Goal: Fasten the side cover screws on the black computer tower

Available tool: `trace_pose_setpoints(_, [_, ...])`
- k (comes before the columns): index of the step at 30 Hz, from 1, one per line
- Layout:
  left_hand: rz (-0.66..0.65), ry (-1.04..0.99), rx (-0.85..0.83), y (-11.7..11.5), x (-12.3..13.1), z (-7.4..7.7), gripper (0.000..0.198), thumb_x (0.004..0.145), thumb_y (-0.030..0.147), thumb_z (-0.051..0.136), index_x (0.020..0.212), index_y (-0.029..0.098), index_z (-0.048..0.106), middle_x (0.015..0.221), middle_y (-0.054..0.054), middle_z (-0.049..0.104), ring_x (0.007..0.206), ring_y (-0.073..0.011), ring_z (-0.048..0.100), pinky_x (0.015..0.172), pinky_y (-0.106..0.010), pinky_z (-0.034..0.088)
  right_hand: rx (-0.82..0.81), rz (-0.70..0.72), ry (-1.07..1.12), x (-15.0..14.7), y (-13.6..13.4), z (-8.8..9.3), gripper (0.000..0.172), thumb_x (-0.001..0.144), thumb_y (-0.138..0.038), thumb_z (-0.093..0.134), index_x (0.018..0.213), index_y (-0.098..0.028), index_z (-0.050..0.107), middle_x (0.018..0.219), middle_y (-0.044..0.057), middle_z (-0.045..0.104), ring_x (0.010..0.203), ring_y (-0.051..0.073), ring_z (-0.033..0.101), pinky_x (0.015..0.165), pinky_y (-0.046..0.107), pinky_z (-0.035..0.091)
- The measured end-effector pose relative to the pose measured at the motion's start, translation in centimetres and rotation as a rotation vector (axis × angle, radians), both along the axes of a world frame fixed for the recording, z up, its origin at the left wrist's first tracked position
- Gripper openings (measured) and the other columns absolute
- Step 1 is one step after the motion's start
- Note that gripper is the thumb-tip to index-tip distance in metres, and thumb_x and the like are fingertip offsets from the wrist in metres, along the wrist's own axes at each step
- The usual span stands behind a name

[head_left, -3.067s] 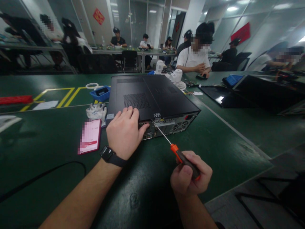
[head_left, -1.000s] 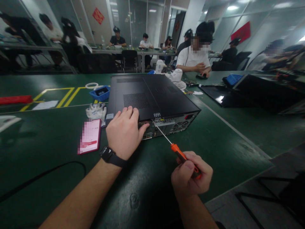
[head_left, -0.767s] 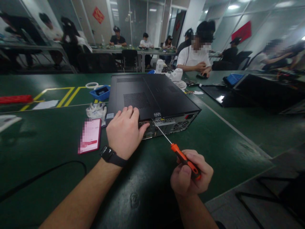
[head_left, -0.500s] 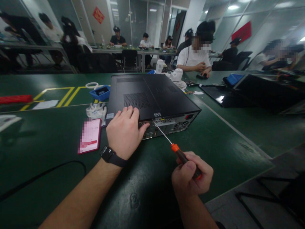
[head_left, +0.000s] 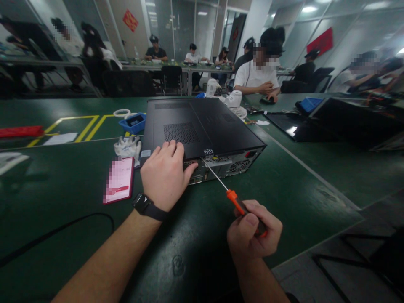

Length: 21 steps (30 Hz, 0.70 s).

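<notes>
A black desktop computer case (head_left: 214, 126) lies flat on the green table, its rear panel with a fan grille towards me. My left hand (head_left: 166, 172) rests on its near left edge, fingers laid over the top cover and thumb spread along the rear panel. In my right hand (head_left: 254, 229) is a screwdriver (head_left: 232, 196) with an orange and dark handle, the fingers wrapped round it. Its thin shaft points up and left, and the tip meets the rear edge of the case near the middle. Whatever lies under the tip is too small to make out.
Left of the case are a phone (head_left: 120, 180), a white work glove (head_left: 128, 148) and a blue tray (head_left: 132, 123). A small white fan (head_left: 236, 103) stands behind it. To the right lies a dark panel (head_left: 296, 126). A person in white (head_left: 257, 75) sits across the table.
The screwdriver's handle has turned in my right hand, showing more orange along its side. The tip, the case and my left hand stay where they were.
</notes>
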<state>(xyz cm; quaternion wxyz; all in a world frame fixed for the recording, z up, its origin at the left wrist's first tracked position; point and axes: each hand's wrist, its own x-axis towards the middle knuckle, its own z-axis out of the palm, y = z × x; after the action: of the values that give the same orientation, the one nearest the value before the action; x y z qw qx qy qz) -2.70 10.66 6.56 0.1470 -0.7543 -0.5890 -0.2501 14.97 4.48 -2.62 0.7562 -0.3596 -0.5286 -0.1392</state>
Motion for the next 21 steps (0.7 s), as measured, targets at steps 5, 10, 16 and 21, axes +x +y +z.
trace_pose_setpoints(5, [0.005,0.016,0.004,-0.02,-0.03,-0.09,0.046,0.093,0.041,0.061,0.127,0.009,0.062,0.138,-0.023,0.063,0.125,-0.04,0.061,0.106,-0.053,0.048,0.024,0.082,-0.025,0.03,0.1,0.34,0.021,0.091,-0.02,0.059,0.11,-0.014,0.063,0.086,0.004,0.062,0.065,0.016,0.063,0.054,0.036,0.054])
trace_pose_setpoints(10, [0.01,0.036,0.023,0.03,-0.07,-0.13,0.046,0.093,0.042,0.061,0.127,0.01,0.062,0.136,-0.022,0.065,0.123,-0.0383,0.062,0.105,-0.051,0.05,-0.034,0.005,-0.041,0.09,-0.23,0.3,0.019,0.09,-0.012,0.058,0.108,-0.017,0.063,0.083,0.001,0.062,0.062,0.014,0.063,0.053,0.034,0.056])
trace_pose_setpoints(16, [0.014,0.032,0.034,0.0,0.0,-0.05,0.045,0.093,0.042,0.062,0.126,0.011,0.063,0.135,-0.022,0.065,0.123,-0.0384,0.063,0.104,-0.051,0.051,0.003,0.048,-0.004,-0.1,-0.01,0.15,0.018,0.091,-0.015,0.058,0.108,-0.014,0.065,0.084,0.003,0.063,0.06,0.014,0.062,0.051,0.033,0.055])
trace_pose_setpoints(21, [0.017,-0.008,0.038,-0.06,0.08,-0.21,0.045,0.092,0.04,0.064,0.127,0.012,0.064,0.137,-0.022,0.065,0.127,-0.0391,0.061,0.107,-0.053,0.049,0.014,0.051,-0.041,-0.07,0.06,0.47,0.021,0.089,-0.013,0.059,0.109,-0.016,0.063,0.084,0.002,0.063,0.061,0.015,0.062,0.052,0.033,0.055])
